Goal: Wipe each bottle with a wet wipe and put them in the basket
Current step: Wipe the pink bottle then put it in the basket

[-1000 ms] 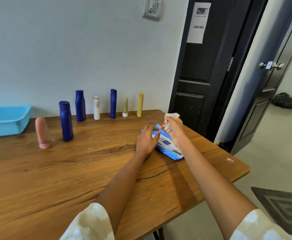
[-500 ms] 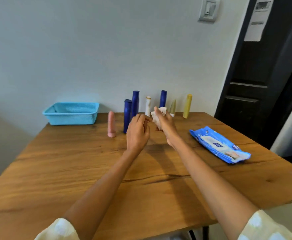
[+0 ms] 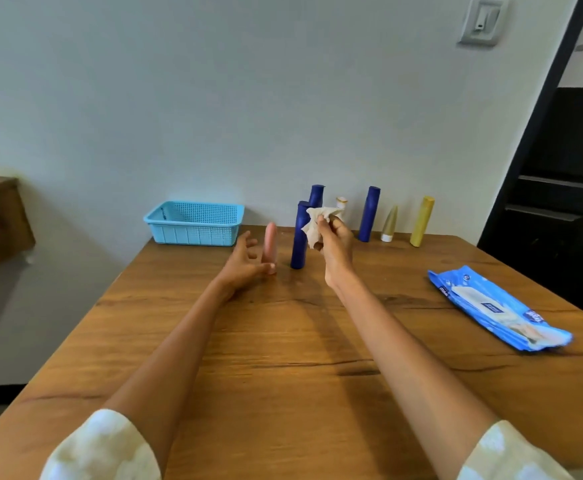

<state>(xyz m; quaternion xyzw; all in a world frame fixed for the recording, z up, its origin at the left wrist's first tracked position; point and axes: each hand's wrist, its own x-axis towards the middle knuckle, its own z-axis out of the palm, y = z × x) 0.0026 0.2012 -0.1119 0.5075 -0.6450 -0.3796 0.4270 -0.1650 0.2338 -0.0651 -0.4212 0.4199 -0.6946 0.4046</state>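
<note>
Basket first: light-blue perforated plastic basket (image 3: pixel 195 223) sits at the far left edge of the wooden table (image 3: pixel 283 341), against the wall, nothing visible inside it. Left hand (image 3: pixel 245 263) is open, fingers spread, thumb tip right at the base of the pale pink rounded bottle (image 3: pixel 270 247); not closed around it yet. Just right of that, a dark blue cylindrical bottle (image 3: pixel 298 237) stands upright, a second dark blue bottle (image 3: pixel 316 195) behind it. Right hand (image 3: pixel 333 242) is raised above the table, pinching a crumpled white wet wipe (image 3: pixel 317 225) between thumb and fingers. Behind the wipe, a small white bottle with a gold band (image 3: pixel 342 201), mostly hidden. Further right along the wall: tall dark blue bottle (image 3: pixel 369 213), short gold tapered tube on a white cap (image 3: pixel 388 225), tall yellow bottle (image 3: pixel 421 221). All seven upright, none in the basket. Blue wet-wipe pack (image 3: pixel 497 310) lies flat near the right edge.

Step in hand, as I read it: grab the pink bottle. Advice: wrap low on the body, lift it clear of the neighbouring blue one before wiping so nothing tips. Open the wipe out from its bunch so it covers more surface, rotate the bottle in the left hand, then drop it left into the basket.
</note>
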